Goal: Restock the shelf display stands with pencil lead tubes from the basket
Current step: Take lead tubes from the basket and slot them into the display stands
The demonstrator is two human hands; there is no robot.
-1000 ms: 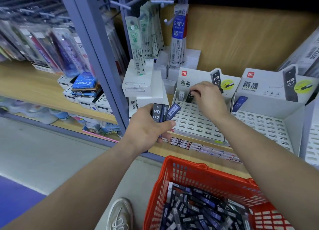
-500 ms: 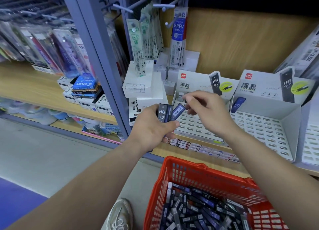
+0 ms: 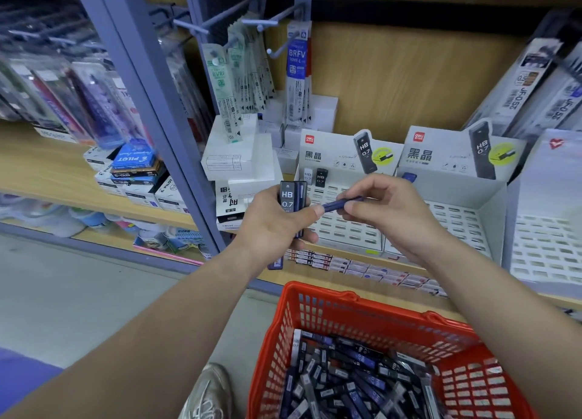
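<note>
One blue pencil lead tube [image 3: 339, 204], held level, is pinched at one end by the right hand [image 3: 389, 218], grip clamped on it, apparently singled out for slotting. The left hand [image 3: 274, 229], grip clamped on a bundle of tubes [image 3: 291, 200], holds them upright as ready supply before the display stand [image 3: 346, 229], where two tubes [image 3: 315, 177] occupy the back row. The red basket [image 3: 349, 296] below holds many more.

Tubes [image 3: 362, 381] in basket [image 3: 318, 296], before shelf [image 3: 333, 280] with display stands [image 3: 346, 233].
</note>
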